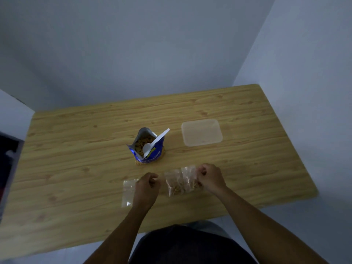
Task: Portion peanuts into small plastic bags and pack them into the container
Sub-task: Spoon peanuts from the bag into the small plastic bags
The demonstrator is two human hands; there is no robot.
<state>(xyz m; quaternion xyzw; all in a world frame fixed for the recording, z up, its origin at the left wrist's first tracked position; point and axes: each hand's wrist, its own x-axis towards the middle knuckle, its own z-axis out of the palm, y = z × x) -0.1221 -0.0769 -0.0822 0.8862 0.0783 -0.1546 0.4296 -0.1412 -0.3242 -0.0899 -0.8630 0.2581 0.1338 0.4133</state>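
Note:
A blue peanut bag (pixel 147 149) stands open in the middle of the wooden table (pixel 76 149), with a white plastic spoon (pixel 155 142) leaning in its mouth. A small clear bag with peanuts in it (pixel 180 181) lies in front of it. My right hand (pixel 210 178) pinches that bag's right end with closed fingers. My left hand (pixel 146 187) is curled shut a short way left of the filled bag, over an empty clear bag (pixel 128 193) lying flat; whether it grips anything is unclear. A translucent square container (pixel 202 132) sits at the back right.
White walls close in behind the table and on its right. A dark shelf or opening (pixel 7 168) lies beyond the table's left edge. My dark-clothed lap (pixel 190 244) shows below the table's near edge.

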